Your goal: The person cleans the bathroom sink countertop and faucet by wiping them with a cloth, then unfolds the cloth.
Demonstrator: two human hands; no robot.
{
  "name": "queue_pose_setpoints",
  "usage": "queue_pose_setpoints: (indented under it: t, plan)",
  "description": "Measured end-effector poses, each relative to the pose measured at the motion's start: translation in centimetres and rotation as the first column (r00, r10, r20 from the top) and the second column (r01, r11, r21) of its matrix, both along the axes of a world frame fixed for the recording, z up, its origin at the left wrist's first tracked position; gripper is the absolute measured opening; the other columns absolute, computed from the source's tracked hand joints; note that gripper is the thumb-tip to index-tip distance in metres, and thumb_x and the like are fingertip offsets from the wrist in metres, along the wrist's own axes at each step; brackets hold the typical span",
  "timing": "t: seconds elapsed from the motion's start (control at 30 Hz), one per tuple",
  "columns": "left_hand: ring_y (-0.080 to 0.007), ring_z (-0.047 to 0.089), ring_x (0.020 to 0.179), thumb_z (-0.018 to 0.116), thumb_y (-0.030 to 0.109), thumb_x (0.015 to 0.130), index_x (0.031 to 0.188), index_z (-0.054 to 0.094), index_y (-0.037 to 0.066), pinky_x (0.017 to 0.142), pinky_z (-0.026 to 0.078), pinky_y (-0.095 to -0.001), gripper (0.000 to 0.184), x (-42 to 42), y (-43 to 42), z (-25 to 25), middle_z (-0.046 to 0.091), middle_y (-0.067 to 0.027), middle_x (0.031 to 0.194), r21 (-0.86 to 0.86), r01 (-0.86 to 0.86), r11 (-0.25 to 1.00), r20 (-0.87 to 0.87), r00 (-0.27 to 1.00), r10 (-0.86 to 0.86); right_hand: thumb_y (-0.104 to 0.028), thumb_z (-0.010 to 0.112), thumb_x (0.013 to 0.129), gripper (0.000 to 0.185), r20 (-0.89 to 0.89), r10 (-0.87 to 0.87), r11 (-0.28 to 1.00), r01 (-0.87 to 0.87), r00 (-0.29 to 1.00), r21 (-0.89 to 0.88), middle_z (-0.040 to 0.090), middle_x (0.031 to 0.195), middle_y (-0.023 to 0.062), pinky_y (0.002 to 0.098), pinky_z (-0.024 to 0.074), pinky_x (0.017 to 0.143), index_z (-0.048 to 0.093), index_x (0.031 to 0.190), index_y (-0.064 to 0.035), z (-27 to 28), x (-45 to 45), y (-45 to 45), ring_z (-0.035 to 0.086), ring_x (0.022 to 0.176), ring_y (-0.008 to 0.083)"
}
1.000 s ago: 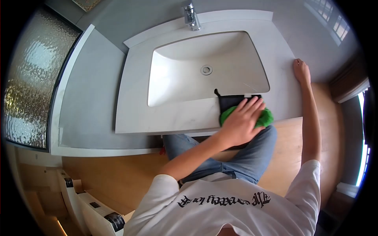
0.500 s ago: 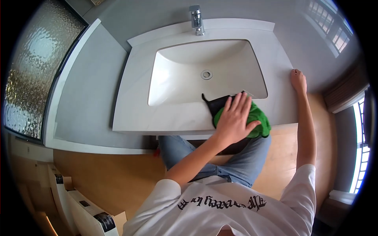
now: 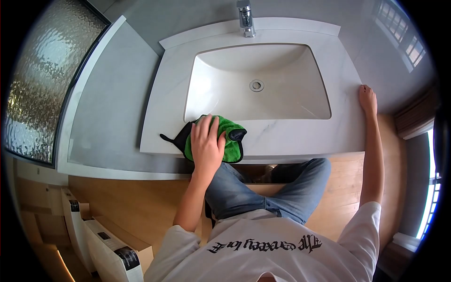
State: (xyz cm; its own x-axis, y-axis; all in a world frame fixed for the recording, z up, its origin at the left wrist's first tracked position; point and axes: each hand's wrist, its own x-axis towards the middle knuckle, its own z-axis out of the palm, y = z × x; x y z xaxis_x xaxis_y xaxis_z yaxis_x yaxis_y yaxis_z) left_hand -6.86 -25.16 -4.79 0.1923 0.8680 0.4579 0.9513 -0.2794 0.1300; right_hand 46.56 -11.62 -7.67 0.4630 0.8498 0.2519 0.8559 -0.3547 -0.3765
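My left hand (image 3: 205, 143) lies palm down on a green cloth (image 3: 233, 152) with black trim, its fingers stretched out and the thumb apart. The cloth rests bunched on the front left of the white countertop (image 3: 291, 138), touching the sink's front rim. One dark corner folds over on top, and a black loop sticks out to the left. At the countertop's right edge is my right hand (image 3: 368, 98), its fingers curled against that edge. Behind the cloth is the white sink basin (image 3: 225, 84) with a round metal drain (image 3: 256, 85).
A chrome faucet (image 3: 246, 21) stands behind the basin. To the left are a low grey partition (image 3: 112, 98) and a textured glass panel (image 3: 51, 80). Cardboard boxes (image 3: 110, 249) sit on the floor at lower left. My legs (image 3: 263, 192) are at the counter's front.
My left hand has slid the cloth leftward along the countertop's front, from the right of the drain to the basin's front left corner. My right hand stays at the edge. The view has shifted slightly.
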Motion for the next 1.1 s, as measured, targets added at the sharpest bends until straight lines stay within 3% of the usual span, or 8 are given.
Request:
queue_pose_setpoints:
  t: [0.3, 0.33, 0.47, 0.63, 0.77, 0.97, 1.07, 1.1]
  plan:
    - [-0.0353, 0.043, 0.120, 0.055, 0.025, 0.087, 0.132, 0.037, -0.008, 0.104, 0.031, -0.0447, 0.059, 1.7, 1.3, 2.2, 0.048, -0.0230, 0.125, -0.250, 0.324, 0.912, -0.011, 0.941, -0.337, -0.034, 0.037, 0.088, 0.041, 0.000, -0.004, 1.000, 0.004, 1.000, 0.001, 0.061, 0.103, 0.0227, 0.0480, 0.0439, 0.085, 0.062, 0.102, -0.0038, 0.4, -0.4, -0.2, 0.055, 0.097, 0.0431]
    - [-0.0338, 0.052, 0.107, 0.056, 0.025, 0.086, 0.120, 0.047, -0.008, 0.096, 0.039, -0.0414, 0.048, 2.7, 1.9, 2.4, 0.055, -0.0227, 0.112, -0.229, 0.333, 0.914, -0.026, 0.937, -0.348, -0.034, 0.037, 0.088, 0.041, -0.003, -0.004, 1.000, 0.004, 1.000, 0.001, 0.061, 0.103, 0.0227, 0.0480, 0.0439, 0.085, 0.062, 0.102, -0.0038, 0.3, -0.4, -0.2, 0.055, 0.097, 0.0431]
    - [-0.0330, 0.060, 0.082, 0.053, 0.023, 0.087, 0.088, 0.057, -0.004, 0.075, 0.048, -0.0408, 0.027, 6.8, 4.9, 1.3, 0.063, -0.0192, 0.086, -0.360, 0.315, 0.878, -0.004, 0.941, -0.339, -0.034, 0.037, 0.088, 0.041, -0.003, -0.010, 1.000, 0.010, 1.000, 0.005, 0.061, 0.102, 0.0227, 0.0479, 0.0442, 0.084, 0.062, 0.101, -0.0032, 0.5, -0.8, -0.3, 0.056, 0.096, 0.0429]
    - [-0.0363, 0.060, 0.054, 0.050, 0.025, 0.090, 0.069, 0.061, 0.001, 0.052, 0.049, -0.0440, 0.034, 13.8, 6.1, 1.2, 0.060, -0.0192, 0.058, -0.313, 0.441, 0.841, 0.129, 0.897, -0.423, -0.034, 0.037, 0.089, 0.041, -0.017, -0.062, 0.998, 0.061, 0.998, -0.014, 0.062, 0.101, 0.0225, 0.0472, 0.0450, 0.083, 0.061, 0.099, -0.0029, 0.9, -1.3, -0.2, 0.056, 0.095, 0.0425]
    - [-0.0368, 0.060, 0.052, 0.051, 0.027, 0.090, 0.061, 0.061, -0.001, 0.049, 0.048, -0.0449, 0.041, 19.4, 7.1, 0.7, 0.057, -0.0210, 0.054, -0.363, 0.530, 0.766, 0.215, 0.848, -0.485, -0.033, 0.038, 0.089, 0.040, -0.040, -0.062, 0.998, 0.060, 0.997, -0.029, 0.062, 0.100, 0.0226, 0.0473, 0.0453, 0.082, 0.062, 0.097, -0.0022, 1.5, -2.0, -0.4, 0.057, 0.094, 0.0424]
    - [-0.0337, 0.060, 0.050, 0.054, 0.026, 0.088, 0.059, 0.061, 0.000, 0.045, 0.048, -0.0419, 0.040, 25.1, 6.8, -0.7, 0.058, -0.0182, 0.056, -0.172, 0.585, 0.792, 0.183, 0.809, -0.558, -0.033, 0.039, 0.088, 0.040, -0.025, -0.066, 0.998, 0.066, 0.997, -0.008, 0.062, 0.100, 0.0231, 0.0474, 0.0448, 0.084, 0.062, 0.099, -0.0025, 1.5, -2.1, -0.2, 0.056, 0.095, 0.0429]
    - [-0.0322, 0.062, 0.064, 0.056, 0.028, 0.087, 0.068, 0.062, 0.000, 0.056, 0.049, -0.0407, 0.035, 24.4, 5.7, -0.9, 0.062, -0.0181, 0.071, -0.240, 0.534, 0.811, 0.230, 0.843, -0.487, -0.033, 0.039, 0.087, 0.040, -0.024, -0.063, 0.998, 0.062, 0.998, -0.008, 0.062, 0.101, 0.0227, 0.0471, 0.0447, 0.085, 0.063, 0.100, -0.0034, 1.5, -2.0, -0.4, 0.056, 0.096, 0.0426]
    - [-0.0315, 0.061, 0.073, 0.057, 0.030, 0.086, 0.079, 0.063, 0.000, 0.064, 0.048, -0.0402, 0.031, 23.7, 5.2, -0.6, 0.061, -0.0178, 0.079, -0.112, 0.513, 0.851, 0.177, 0.853, -0.491, -0.034, 0.039, 0.087, 0.040, -0.017, -0.064, 0.998, 0.064, 0.998, -0.021, 0.062, 0.103, 0.0218, 0.0465, 0.0450, 0.085, 0.063, 0.100, -0.0035, 1.6, -2.0, -0.3, 0.057, 0.097, 0.0417]
